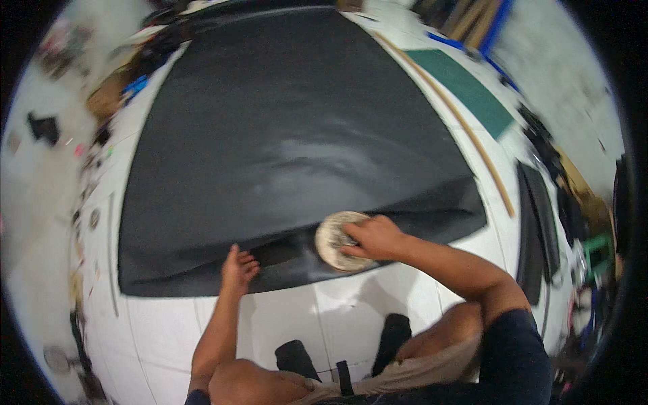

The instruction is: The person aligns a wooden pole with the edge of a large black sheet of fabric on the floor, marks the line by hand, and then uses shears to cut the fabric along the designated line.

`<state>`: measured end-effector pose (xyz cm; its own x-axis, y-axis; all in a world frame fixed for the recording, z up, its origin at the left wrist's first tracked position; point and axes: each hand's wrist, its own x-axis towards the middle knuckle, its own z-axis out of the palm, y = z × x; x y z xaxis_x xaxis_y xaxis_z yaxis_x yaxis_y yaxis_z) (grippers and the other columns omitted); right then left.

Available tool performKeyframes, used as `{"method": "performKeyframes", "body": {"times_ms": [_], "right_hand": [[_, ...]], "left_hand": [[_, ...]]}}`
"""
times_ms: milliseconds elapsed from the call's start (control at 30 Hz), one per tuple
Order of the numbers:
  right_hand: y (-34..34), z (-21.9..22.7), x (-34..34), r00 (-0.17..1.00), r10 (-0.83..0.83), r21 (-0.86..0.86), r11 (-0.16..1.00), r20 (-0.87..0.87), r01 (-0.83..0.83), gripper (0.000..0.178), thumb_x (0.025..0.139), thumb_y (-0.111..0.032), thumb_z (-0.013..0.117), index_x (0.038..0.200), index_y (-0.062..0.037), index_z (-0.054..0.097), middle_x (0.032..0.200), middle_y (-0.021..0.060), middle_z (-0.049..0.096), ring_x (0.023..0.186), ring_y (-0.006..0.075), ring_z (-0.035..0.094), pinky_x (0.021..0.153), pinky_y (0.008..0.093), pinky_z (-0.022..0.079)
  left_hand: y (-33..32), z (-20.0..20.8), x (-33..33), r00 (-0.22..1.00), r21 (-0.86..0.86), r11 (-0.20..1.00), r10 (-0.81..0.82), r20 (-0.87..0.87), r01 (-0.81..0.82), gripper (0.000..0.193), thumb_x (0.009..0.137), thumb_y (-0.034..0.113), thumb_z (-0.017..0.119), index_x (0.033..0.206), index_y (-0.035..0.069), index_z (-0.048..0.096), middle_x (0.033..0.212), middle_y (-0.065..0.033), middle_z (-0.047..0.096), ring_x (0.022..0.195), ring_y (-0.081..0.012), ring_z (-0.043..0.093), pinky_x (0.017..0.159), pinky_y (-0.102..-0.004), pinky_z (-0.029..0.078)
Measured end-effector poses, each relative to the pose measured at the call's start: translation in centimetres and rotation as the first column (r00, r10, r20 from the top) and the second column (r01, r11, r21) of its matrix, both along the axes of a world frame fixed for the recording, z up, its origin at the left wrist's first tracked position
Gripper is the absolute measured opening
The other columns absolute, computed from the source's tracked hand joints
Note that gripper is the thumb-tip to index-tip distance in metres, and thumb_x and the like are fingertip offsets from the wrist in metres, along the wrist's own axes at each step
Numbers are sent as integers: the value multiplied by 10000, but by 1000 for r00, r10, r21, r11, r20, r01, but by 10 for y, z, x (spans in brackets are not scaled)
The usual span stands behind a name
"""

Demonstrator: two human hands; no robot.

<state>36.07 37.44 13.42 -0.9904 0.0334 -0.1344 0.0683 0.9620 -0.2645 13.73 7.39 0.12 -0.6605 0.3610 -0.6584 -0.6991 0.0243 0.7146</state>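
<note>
A large black sheet (223, 135), smooth and leather-like, covers the floor in front of me, with a low fold or ripple along its near edge. My right hand (379, 238) grips a round, pale disc (332, 236) with dark smudges, which is over the sheet's near edge. The disc's exact kind cannot be made out. Left of it, my left hand (239, 271) is at the same edge with thumb raised and fingers loosely bent, holding nothing. Whether it touches the sheet is unclear.
White floor tiles (283, 317) surround the sheet. To the right lie a long wooden strip (466, 125), a green mat (466, 88) and dark folded pieces (536, 229). A green stool (597, 253) stands farther right. Clutter lines the left wall.
</note>
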Motion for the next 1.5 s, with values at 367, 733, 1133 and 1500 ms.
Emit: {"method": "performKeyframes", "body": {"times_ms": [367, 733, 1133, 1500], "right_hand": [[-30, -17, 62, 972, -11, -234, 971, -233, -45, 391, 781, -341, 671, 1030, -43, 621, 658, 181, 635, 582, 367, 639, 545, 477, 509], [-75, -21, 113, 999, 16, -446, 895, 40, 3, 417, 756, -349, 697, 963, -2, 594, 721, 200, 657, 746, 390, 665, 709, 479, 529], [-28, -36, 85, 996, -87, -725, 686, 9, 67, 404, 843, -457, 678, 806, -60, 616, 709, 154, 639, 739, 377, 647, 651, 483, 493], [12, -96, 127, 979, -104, -533, 846, -176, -5, 320, 917, -366, 601, 803, -67, 593, 720, 138, 649, 721, 372, 640, 624, 481, 484]], "left_hand": [[-27, -55, -6, 999, -76, 997, 23, 30, -21, 270, 937, 312, 605, 1054, 73, 561, 876, -66, 590, 756, -202, 616, 690, -332, 541], [-35, -74, -3, 998, -160, 985, 62, -13, -64, 468, 922, 386, 641, 1194, 25, 522, 964, -86, 584, 898, -209, 621, 826, -344, 522], [-45, -67, 0, 984, -235, 972, -14, -180, -29, 291, 956, 273, 637, 870, 14, 538, 747, -64, 599, 619, -137, 593, 534, -258, 491], [-46, -59, 32, 965, -342, 932, 29, -262, -121, 315, 960, 234, 626, 839, 31, 418, 653, -83, 548, 521, -159, 532, 441, -297, 444]]}}
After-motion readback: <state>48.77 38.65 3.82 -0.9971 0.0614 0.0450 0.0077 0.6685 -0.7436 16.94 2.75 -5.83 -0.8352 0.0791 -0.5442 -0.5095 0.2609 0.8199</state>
